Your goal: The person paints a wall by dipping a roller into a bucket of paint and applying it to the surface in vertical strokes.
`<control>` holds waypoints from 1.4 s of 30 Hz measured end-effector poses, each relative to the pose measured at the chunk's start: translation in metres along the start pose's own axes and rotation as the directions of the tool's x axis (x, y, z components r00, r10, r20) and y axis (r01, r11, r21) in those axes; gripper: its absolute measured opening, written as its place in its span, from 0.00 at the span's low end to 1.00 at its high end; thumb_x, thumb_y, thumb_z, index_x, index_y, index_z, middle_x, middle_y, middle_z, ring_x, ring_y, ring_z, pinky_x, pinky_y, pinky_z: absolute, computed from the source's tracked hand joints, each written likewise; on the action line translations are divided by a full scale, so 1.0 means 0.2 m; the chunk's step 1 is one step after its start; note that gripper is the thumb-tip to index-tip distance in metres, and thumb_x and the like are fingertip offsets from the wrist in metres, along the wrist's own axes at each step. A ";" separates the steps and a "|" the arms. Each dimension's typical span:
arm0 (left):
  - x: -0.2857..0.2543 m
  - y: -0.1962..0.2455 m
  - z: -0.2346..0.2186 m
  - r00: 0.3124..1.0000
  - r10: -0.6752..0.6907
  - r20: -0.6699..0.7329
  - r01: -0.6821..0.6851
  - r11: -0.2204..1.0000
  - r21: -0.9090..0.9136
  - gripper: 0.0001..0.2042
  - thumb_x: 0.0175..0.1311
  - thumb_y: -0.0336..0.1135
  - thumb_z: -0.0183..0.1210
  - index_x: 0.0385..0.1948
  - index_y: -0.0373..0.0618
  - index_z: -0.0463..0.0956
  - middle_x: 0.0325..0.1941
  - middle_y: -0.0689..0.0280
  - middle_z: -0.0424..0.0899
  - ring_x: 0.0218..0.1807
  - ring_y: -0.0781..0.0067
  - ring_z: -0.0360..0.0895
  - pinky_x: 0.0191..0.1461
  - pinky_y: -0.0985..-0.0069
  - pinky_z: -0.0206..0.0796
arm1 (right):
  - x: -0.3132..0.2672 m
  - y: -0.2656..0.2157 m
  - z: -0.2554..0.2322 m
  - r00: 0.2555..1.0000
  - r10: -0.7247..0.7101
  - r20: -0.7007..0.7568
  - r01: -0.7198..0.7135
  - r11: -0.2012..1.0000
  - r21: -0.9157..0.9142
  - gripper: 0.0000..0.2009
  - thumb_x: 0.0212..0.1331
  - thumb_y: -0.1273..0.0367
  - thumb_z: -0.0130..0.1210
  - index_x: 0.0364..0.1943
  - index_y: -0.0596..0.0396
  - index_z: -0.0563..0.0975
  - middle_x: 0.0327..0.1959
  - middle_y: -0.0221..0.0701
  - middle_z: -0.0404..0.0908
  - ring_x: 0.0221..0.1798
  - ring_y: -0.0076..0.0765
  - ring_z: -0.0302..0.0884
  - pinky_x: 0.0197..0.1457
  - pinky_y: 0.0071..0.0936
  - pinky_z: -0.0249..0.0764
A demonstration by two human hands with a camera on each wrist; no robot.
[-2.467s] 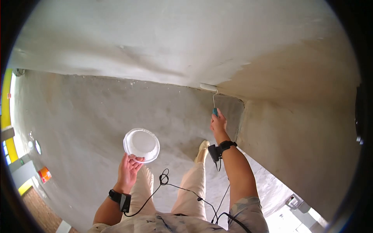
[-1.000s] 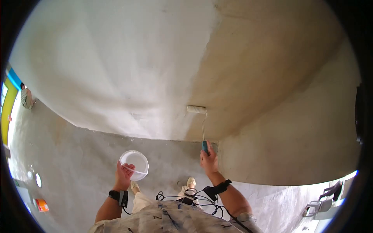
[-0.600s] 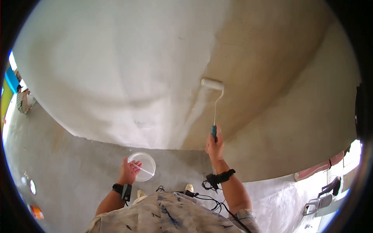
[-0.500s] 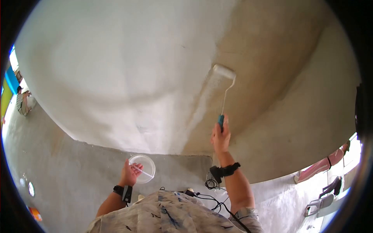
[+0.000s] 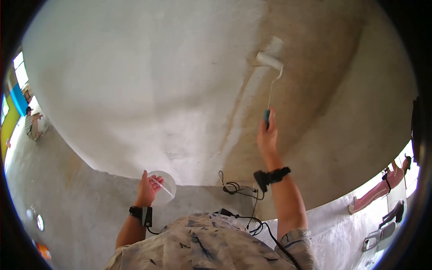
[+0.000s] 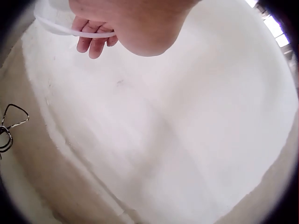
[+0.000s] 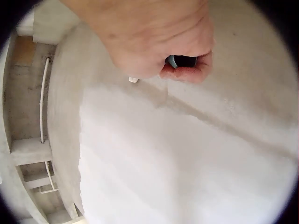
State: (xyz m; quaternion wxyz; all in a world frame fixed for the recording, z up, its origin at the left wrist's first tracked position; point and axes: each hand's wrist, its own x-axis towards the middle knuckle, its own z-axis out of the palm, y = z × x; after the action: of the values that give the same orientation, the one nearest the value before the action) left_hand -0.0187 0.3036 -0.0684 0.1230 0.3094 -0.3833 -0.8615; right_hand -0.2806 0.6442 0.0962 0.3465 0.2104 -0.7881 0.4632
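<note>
My right hand (image 5: pixel 268 137) grips the teal handle of a paint roller (image 5: pixel 270 60), whose white sleeve lies against the brown, uncoated part of the wall (image 5: pixel 324 58). A fresh pale strip (image 5: pixel 248 101) runs below the sleeve, and a short white patch shows just above it. Left of the strip the wall is coated white (image 5: pixel 148 85). Low on the left, my left hand (image 5: pixel 147 189) carries a translucent white bucket (image 5: pixel 168 182) by its handle, which crosses the curled fingers (image 6: pixel 96 46). The inside of the bucket is hardly visible. In the right wrist view the fist hides most of the roller.
Black cables (image 5: pixel 236 189) loop in front of my body, between the arms. A person (image 5: pixel 33 123) crouches at the far left, and another in pink (image 5: pixel 378 193) is at the far right near a grey chair (image 5: pixel 375 238). An orange container (image 5: pixel 43 250) stands lower left.
The roller has left the wall's foot and moved up and right across the wall, leaving a pale strip. The head view has tilted upward. My left hand still carries the bucket.
</note>
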 end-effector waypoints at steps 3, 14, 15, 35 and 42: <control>0.00 0.00 -0.04 0.998 -0.007 0.059 0.010 0.998 -0.059 0.25 0.65 0.57 0.42 0.35 0.40 0.68 0.35 0.55 0.80 0.41 0.58 0.79 0.47 0.66 0.71 | -0.39 0.08 0.08 0.983 0.105 0.150 -0.124 0.984 0.129 0.24 0.62 0.70 0.42 0.63 0.55 0.56 0.63 0.52 0.59 0.66 0.52 0.57 0.64 0.32 0.56; -0.09 0.09 -0.01 0.976 -0.019 0.218 0.021 1.000 -0.007 0.25 0.65 0.56 0.43 0.37 0.36 0.68 0.37 0.53 0.80 0.43 0.58 0.79 0.48 0.64 0.71 | -1.35 0.18 0.23 0.812 0.432 0.392 -0.422 0.899 -0.116 0.25 0.58 0.72 0.46 0.62 0.46 0.61 0.56 0.50 0.68 0.58 0.52 0.67 0.57 0.33 0.66; -0.10 0.09 -0.04 0.970 -0.019 0.244 0.021 1.000 -0.007 0.25 0.65 0.56 0.43 0.37 0.36 0.68 0.37 0.53 0.80 0.43 0.58 0.79 0.48 0.64 0.71 | -1.38 0.13 0.19 0.803 0.433 0.410 -0.423 0.898 -0.120 0.25 0.58 0.72 0.46 0.62 0.46 0.61 0.56 0.50 0.68 0.58 0.52 0.67 0.57 0.33 0.66; -0.14 0.21 0.01 0.950 -0.119 0.289 0.035 0.960 0.278 0.26 0.64 0.58 0.41 0.36 0.37 0.68 0.33 0.56 0.81 0.35 0.63 0.81 0.40 0.69 0.73 | -1.32 -0.88 0.18 0.210 0.300 0.931 -0.284 0.929 -0.235 0.20 0.55 0.68 0.47 0.55 0.49 0.70 0.31 0.49 0.78 0.25 0.45 0.78 0.32 0.36 0.75; -0.12 0.22 0.02 0.936 -0.170 0.310 0.063 0.942 0.329 0.27 0.64 0.59 0.42 0.38 0.37 0.68 0.33 0.54 0.80 0.35 0.60 0.81 0.42 0.66 0.73 | -1.33 -0.86 0.30 0.176 0.375 0.910 -0.238 0.913 -0.331 0.20 0.54 0.69 0.45 0.53 0.49 0.72 0.25 0.48 0.78 0.24 0.47 0.78 0.30 0.38 0.74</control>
State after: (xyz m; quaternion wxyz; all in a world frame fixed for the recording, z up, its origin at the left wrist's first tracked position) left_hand -0.0043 0.2864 -0.0228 -0.0464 0.1971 -0.5115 -0.8351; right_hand -0.0112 0.5128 -0.0204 -0.2964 0.2658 -0.8823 0.2512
